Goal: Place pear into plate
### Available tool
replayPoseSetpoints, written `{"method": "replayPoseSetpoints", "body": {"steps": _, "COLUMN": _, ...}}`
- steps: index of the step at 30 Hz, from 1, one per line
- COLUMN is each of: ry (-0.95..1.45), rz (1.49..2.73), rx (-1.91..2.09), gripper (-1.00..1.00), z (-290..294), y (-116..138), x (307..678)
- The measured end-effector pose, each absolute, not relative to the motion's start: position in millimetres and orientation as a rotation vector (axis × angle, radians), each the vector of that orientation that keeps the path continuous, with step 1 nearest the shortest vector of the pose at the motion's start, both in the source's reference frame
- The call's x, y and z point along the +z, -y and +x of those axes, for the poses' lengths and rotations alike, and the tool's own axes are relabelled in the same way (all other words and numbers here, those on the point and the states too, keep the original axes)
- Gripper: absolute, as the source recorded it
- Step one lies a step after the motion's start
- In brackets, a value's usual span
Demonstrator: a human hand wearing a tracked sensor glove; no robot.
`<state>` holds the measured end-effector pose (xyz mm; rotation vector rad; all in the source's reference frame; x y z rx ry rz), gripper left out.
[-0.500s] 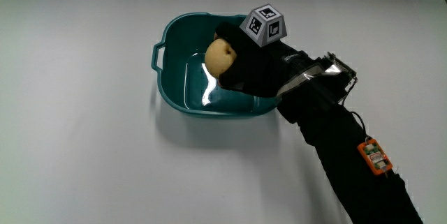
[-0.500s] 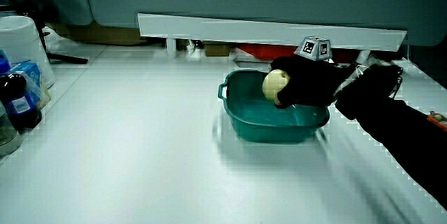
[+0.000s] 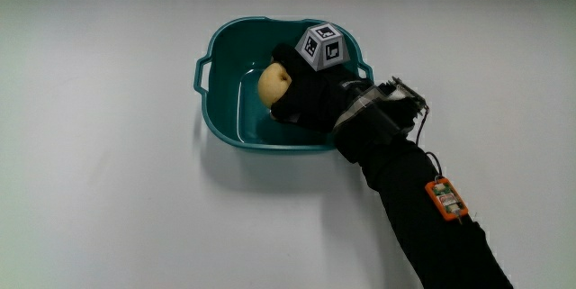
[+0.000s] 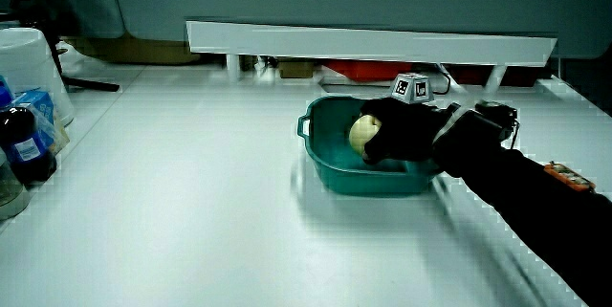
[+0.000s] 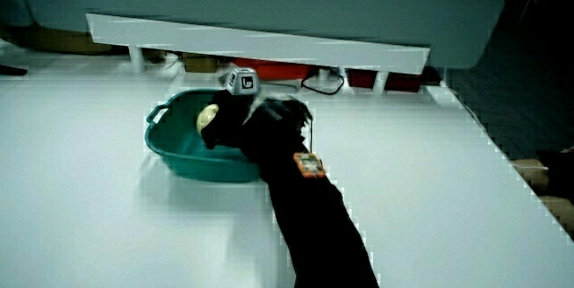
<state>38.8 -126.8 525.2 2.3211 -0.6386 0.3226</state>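
**A:** What is sitting on the table (image 3: 108, 190)?

**B:** A teal basin (image 3: 209, 113) with a small handle on its rim is resting on the white surface. It is serving as the plate here, though it is deep and has walls. It is showing in both side views too (image 4: 330, 168) (image 5: 179, 158).

**A:** And where is the pear?

**B:** The pear (image 3: 273, 83) is inside the basin's rim, low over the basin's floor, and the hand is gripping it. In the main view its pale yellow side is peeking out past the black glove. In a side view (image 4: 362, 134) it is sitting below the level of the rim's nearer edge; I cannot tell whether it is touching the floor of the basin.

**A:** How is the hand holding it?

**B:** The hand (image 3: 310, 100) is reaching over the basin's wall, and its fingers are curling around the pear, clamped on it. The patterned cube (image 3: 322, 47) is riding on the back of the glove, just above the rim.

**A:** Where is the forearm?

**B:** The forearm (image 3: 423, 217), in a black sleeve, is crossing the basin's edge nearest the person and running back toward the person. An orange tag (image 3: 447, 199) is lying on the sleeve.

**A:** Anything else on the table?

**B:** In a side view, a white container (image 4: 33, 68) and a dark bottle (image 4: 27, 144) are standing at the table's edge, well apart from the basin.
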Motion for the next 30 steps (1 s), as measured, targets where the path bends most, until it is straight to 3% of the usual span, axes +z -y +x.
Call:
{"method": "replayPoseSetpoints", "body": {"steps": 15, "ry": 0.566, "rz": 2.299, "rx": 0.225, "gripper": 0.0, "z": 45, "y": 122, "x": 556}}
{"method": "replayPoseSetpoints", "body": {"steps": 27, "ry": 0.544, "rz": 2.284, "rx": 0.231, "gripper": 0.0, "z": 50, "y": 122, "x": 557}}
{"method": "replayPoseSetpoints", "body": {"steps": 30, "ry": 0.545, "rz": 2.276, "rx": 0.231, "gripper": -0.12, "z": 52, "y": 121, "x": 557}}
